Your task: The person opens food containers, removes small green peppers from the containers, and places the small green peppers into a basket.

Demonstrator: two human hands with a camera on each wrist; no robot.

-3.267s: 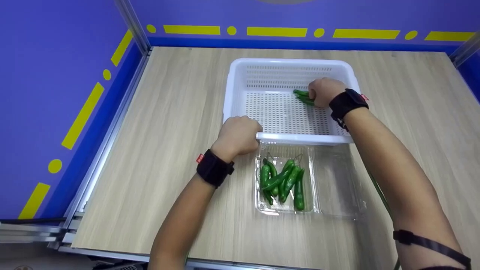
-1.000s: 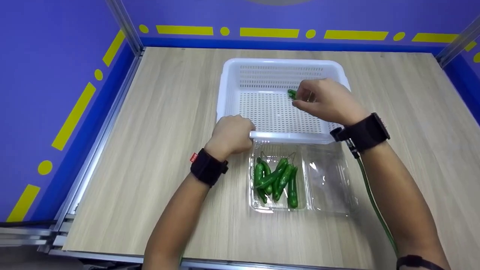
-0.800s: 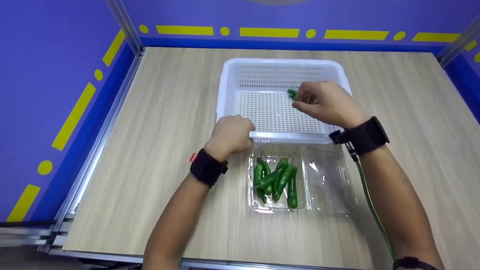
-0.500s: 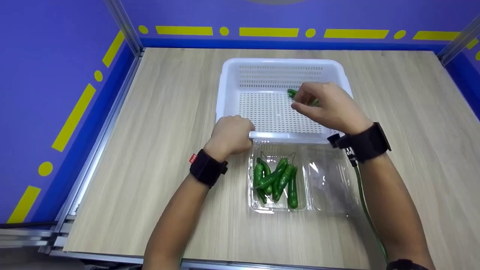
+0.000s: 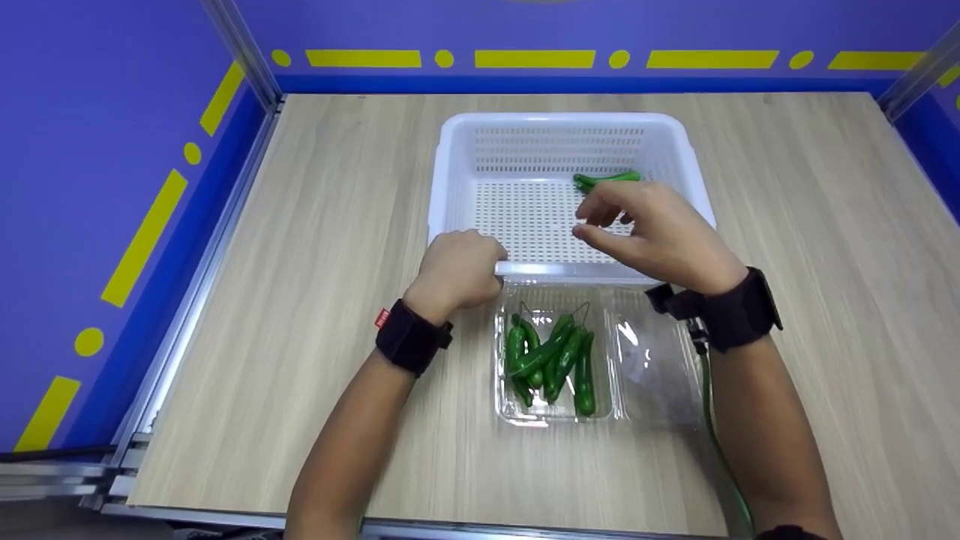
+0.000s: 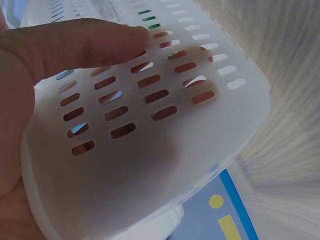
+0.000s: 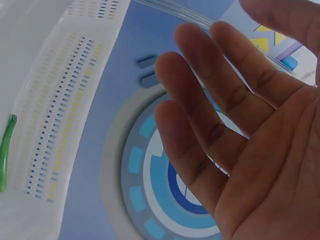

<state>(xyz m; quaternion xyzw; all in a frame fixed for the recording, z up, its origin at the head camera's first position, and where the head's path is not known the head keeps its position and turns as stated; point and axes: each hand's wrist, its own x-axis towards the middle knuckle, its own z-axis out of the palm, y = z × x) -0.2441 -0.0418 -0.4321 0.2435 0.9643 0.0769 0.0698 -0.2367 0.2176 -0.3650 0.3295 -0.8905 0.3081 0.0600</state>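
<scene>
My left hand (image 5: 461,270) grips the near left corner of a white slotted plastic basket (image 5: 566,118). In the left wrist view its thumb (image 6: 85,45) presses the outside wall, and its fingers show through the slots. Over the basket's near right part, my right hand (image 5: 660,232) hovers with loosely bent fingers apart and holds nothing; its bare palm (image 7: 280,170) shows in the right wrist view. Just beyond it, green chili peppers (image 5: 619,177) lie on the basket floor, partly hidden by the hand. Several more green peppers (image 5: 551,356) lie in a clear plastic box (image 5: 616,390).
The box's clear lid (image 5: 652,367) lies folded out to the right, partly under my right wrist. Box and basket nearly touch on the wooden table (image 5: 337,225). Blue panels (image 5: 112,150) stand along the back and sides. A green cable (image 5: 712,420) runs along my right forearm.
The right hand, earlier down at the peppers in the basket, has come away from them and drawn back toward me, uncovering more of them. The left hand keeps its grip on the basket.
</scene>
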